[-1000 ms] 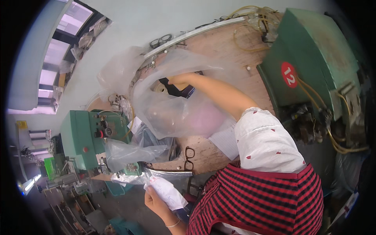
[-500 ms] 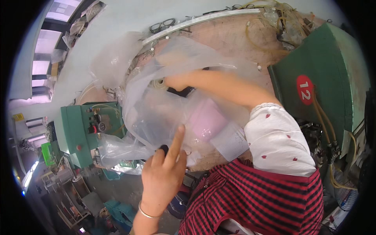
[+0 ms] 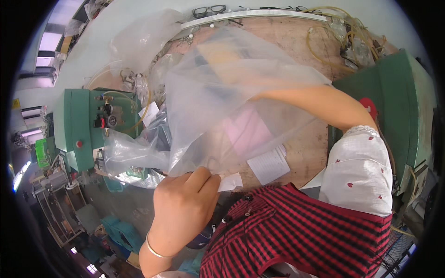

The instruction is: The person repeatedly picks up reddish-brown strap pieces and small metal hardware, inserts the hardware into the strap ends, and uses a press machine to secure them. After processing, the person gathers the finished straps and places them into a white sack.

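A large clear plastic bag [image 3: 194, 120] spreads loosely over the wooden table. At its near edge my left hand [image 3: 185, 194] is closed, its fingers curled on the film. My right forearm reaches in from the right and passes beneath the plastic. Through the cloudy film my right hand [image 3: 227, 65] is only a hazy shape, so its fingers cannot be made out. Dark, blurred shapes also show through the bag. A pink sheet [image 3: 248, 132] lies partly under the film, and a white paper with writing [image 3: 269, 166] rests nearer to me.
A green machine housing [image 3: 384, 106] stands at the right, and a green box with a gauge [image 3: 79, 125] at the left. Eyeglasses [image 3: 208, 10] lie beyond a white strip at the table's back. Yellowish tubing [image 3: 320, 51] coils at the far right. More crumpled plastic [image 3: 134, 150] sits left.
My left hand has gone from a pointing finger to curled fingers on the bag's edge. My right hand has moved farther away under the plastic, which now covers it.
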Motion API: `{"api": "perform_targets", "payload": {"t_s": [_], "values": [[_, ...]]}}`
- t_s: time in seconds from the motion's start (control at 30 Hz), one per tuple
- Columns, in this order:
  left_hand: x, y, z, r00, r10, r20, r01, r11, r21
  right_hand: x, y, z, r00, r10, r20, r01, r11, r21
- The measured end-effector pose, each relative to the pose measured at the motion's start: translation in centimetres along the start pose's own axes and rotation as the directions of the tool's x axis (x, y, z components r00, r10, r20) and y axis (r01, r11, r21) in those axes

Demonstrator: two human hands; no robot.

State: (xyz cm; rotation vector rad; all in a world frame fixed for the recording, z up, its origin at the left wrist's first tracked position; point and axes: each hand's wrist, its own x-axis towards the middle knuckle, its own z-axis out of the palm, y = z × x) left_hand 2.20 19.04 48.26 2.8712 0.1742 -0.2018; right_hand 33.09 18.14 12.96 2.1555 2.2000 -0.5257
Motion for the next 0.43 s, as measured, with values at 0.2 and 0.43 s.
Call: {"api": "perform_targets", "payload": {"t_s": [0.2,0.43], "values": [[-2.5,1.0,1.0,0.967,-0.073,-0.244,0.011,0.969,-0.245,-0.2,-4.7,1.5,0.975,0.223,0.018,-0.221,0.973,-0.059],[-9.9,1.1,3.5,0.694,-0.512,-0.507,0.265,0.836,-0.481,-1.7,-7.2,1.2,0.964,0.237,-0.124,-0.243,0.969,-0.034]]}}
